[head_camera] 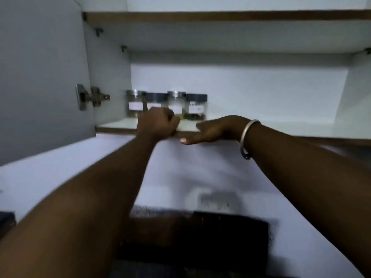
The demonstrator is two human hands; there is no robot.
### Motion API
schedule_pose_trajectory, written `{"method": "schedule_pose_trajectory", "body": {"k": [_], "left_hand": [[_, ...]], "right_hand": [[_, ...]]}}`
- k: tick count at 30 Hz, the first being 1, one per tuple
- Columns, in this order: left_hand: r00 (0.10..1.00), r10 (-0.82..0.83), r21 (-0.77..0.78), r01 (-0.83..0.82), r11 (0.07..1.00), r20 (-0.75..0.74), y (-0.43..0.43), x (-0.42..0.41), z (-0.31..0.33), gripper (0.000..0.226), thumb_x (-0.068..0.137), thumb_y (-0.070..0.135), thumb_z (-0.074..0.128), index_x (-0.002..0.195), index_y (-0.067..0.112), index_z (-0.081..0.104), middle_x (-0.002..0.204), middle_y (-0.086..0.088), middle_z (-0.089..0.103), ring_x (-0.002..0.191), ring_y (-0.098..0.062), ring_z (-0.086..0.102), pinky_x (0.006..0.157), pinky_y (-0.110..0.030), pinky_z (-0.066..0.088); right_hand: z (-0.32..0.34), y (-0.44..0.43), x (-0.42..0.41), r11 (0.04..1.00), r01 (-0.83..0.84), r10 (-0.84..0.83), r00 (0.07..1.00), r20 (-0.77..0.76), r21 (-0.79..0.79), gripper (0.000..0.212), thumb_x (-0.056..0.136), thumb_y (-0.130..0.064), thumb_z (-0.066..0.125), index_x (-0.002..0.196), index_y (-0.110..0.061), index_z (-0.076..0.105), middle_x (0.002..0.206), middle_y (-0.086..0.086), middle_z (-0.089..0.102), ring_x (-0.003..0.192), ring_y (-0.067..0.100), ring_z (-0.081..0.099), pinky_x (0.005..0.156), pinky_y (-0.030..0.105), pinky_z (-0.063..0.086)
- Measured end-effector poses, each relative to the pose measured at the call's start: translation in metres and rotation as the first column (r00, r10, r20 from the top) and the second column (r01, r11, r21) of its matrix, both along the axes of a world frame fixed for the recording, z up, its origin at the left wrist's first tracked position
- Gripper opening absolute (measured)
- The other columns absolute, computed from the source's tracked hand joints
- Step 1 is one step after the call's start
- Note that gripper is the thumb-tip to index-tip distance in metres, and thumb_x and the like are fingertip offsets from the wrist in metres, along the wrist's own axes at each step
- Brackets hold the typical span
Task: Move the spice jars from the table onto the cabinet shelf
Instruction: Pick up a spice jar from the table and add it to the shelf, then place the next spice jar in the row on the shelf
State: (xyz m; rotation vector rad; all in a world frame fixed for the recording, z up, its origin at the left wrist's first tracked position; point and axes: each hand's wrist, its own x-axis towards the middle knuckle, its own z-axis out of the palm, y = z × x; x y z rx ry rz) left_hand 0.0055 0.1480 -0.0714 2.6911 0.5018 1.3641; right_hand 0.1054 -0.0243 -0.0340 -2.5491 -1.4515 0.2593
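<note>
Several clear spice jars with white labels stand in a row at the left back of the cabinet shelf [291, 130]. From left to right they are a silver-lidded jar [134, 104], a dark-lidded jar [157, 98], a silver-lidded jar [176, 103] and a dark-lidded jar [196, 107]. My left hand [157, 122] is curled into a fist at the shelf's front edge, covering the lower part of the second jar; I see nothing in it. My right hand [212, 130] lies flat on the shelf edge just right of the jars, fingers pointing left, holding nothing.
The cabinet door [40, 77] stands open at the left, with a metal hinge [88, 97]. Another shelf [200, 17] sits above. The shelf's right side holds nothing. A metal bangle [248, 137] is on my right wrist. A blurred dark object [210, 237] lies below.
</note>
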Motion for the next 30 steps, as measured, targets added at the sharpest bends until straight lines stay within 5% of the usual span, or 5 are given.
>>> {"method": "schedule_pose_trajectory", "body": {"k": [5,10,16,22,30], "left_hand": [[0.993,-0.009,0.031,0.012,0.999,-0.114,-0.025,-0.023,-0.028,0.064,0.09,0.07,0.041,0.1,0.019,0.079,0.098,-0.014,0.077,0.096,-0.037,0.07,0.079,-0.04,0.052],[0.979,-0.202,0.032,0.201,0.979,0.014,-0.071,-0.049,-0.109,0.066,0.104,0.064,0.037,0.129,0.013,0.069,0.128,-0.013,0.072,0.123,-0.027,0.065,0.103,-0.039,0.046],[0.775,-0.615,-0.197,0.587,0.785,-0.145,-0.185,-0.146,-0.299,0.044,0.09,0.01,0.052,0.13,0.007,0.07,0.138,-0.019,0.066,0.132,-0.035,0.059,0.113,-0.046,0.044],[0.537,-0.75,-0.684,0.379,0.623,-0.386,-0.235,-0.225,-0.456,0.055,0.082,0.002,0.05,0.13,0.022,0.069,0.133,-0.002,0.068,0.125,-0.019,0.062,0.106,-0.045,0.051],[0.584,-0.721,-0.841,0.118,0.529,-0.372,-0.246,-0.246,-0.501,0.058,0.093,0.011,0.062,0.149,0.019,0.051,0.143,-0.005,0.062,0.13,-0.01,0.055,0.102,-0.001,0.031]], "right_hand": [[-0.057,-0.04,-0.058,0.972,0.09,-0.18,0.877,0.446,0.215,0.11,0.078,-0.076,0.066,0.158,-0.011,0.029,0.161,0.015,0.039,0.143,0.033,0.044,0.114,0.037,0.037],[-0.138,-0.091,-0.111,0.892,-0.034,-0.148,0.921,0.362,0.45,0.088,0.088,-0.06,0.058,0.155,-0.008,0.034,0.158,0.013,0.041,0.144,0.03,0.042,0.116,0.036,0.035],[-0.318,-0.163,-0.179,0.989,0.037,-0.033,0.999,-0.033,0.143,0.038,0.086,-0.036,0.066,0.114,-0.01,0.07,0.106,0.012,0.074,0.096,0.029,0.071,0.083,0.044,0.058],[-0.495,-0.217,-0.235,0.86,-0.146,0.187,0.982,0.035,-0.49,0.073,0.085,-0.049,0.062,0.149,-0.021,0.041,0.16,0.015,0.032,0.143,0.042,0.034,0.107,0.062,0.036],[-0.517,-0.224,-0.232,0.925,-0.155,0.208,0.971,0.121,-0.346,0.048,0.092,-0.041,0.054,0.134,-0.019,0.051,0.129,0.007,0.062,0.126,0.039,0.048,0.097,0.05,0.036]]}}
